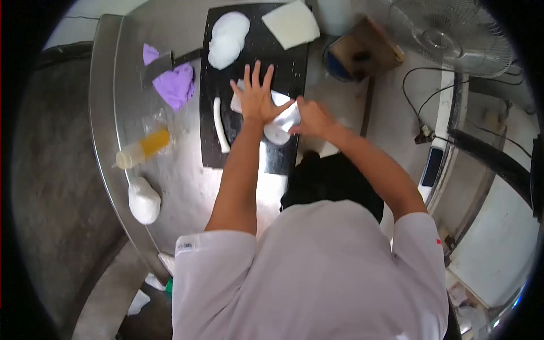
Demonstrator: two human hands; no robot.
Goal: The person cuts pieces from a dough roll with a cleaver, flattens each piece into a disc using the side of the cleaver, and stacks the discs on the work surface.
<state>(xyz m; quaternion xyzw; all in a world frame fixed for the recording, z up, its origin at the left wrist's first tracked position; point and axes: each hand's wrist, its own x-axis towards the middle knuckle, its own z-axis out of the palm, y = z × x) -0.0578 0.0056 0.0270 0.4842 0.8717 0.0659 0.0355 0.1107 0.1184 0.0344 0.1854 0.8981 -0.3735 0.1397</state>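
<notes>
My left hand [258,105] lies flat with its fingers spread on a shiny, flat metal blade [288,118], which looks like a cleaver or dough scraper. The right end of that blade is gripped by my right hand [315,118]; its handle, if any, is hidden. Just below the blade's edge shows a thin round white dough wrapper [277,135] on the black board [212,85]. Left of my left forearm, a white dough roll [220,126] rests lengthwise on the board. Toward the board's far end are overlapping piles of white round wrappers [228,38].
A folded cream cloth or sheet [290,24] lies at the board's far right corner. On the steel table's left stand or lie a purple cloth [177,88], a black-handled blade [156,67], a yellow-liquid bottle [144,148] and a white bundle [144,202]. Rightward are a cardboard box [368,48] and fan [442,39].
</notes>
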